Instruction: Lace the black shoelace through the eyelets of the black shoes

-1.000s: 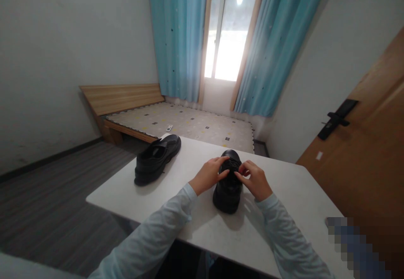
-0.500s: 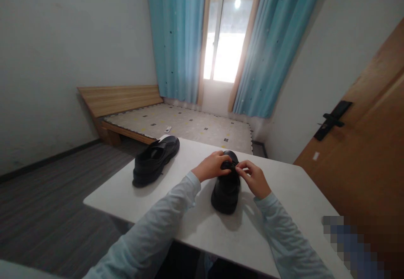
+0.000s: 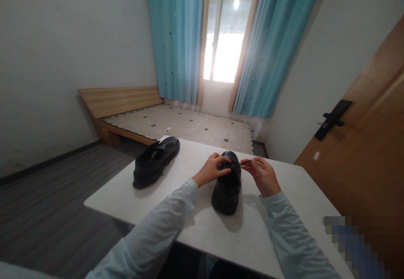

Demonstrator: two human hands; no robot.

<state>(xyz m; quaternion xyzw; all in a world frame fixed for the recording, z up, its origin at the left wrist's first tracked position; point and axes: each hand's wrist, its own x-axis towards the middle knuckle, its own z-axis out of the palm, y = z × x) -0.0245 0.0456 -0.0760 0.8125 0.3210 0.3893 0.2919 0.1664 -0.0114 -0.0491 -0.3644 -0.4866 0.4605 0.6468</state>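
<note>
Standing between left fingers [image 3: 222,158] and right fingers [image 3: 260,160]: a black shoe [image 3: 226,197].

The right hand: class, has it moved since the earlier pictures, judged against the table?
Yes: the right hand has moved to the right, towards the right edge of the white table.

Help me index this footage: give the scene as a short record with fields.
Shoe between the hands: black, upright, toe away
Left hand: fingers on its upper
Right hand: pinching a thin dark strand, probably lace
Second shoe: black, untouched, left
Surface: white table
Background: bed, blue curtains, window
</note>
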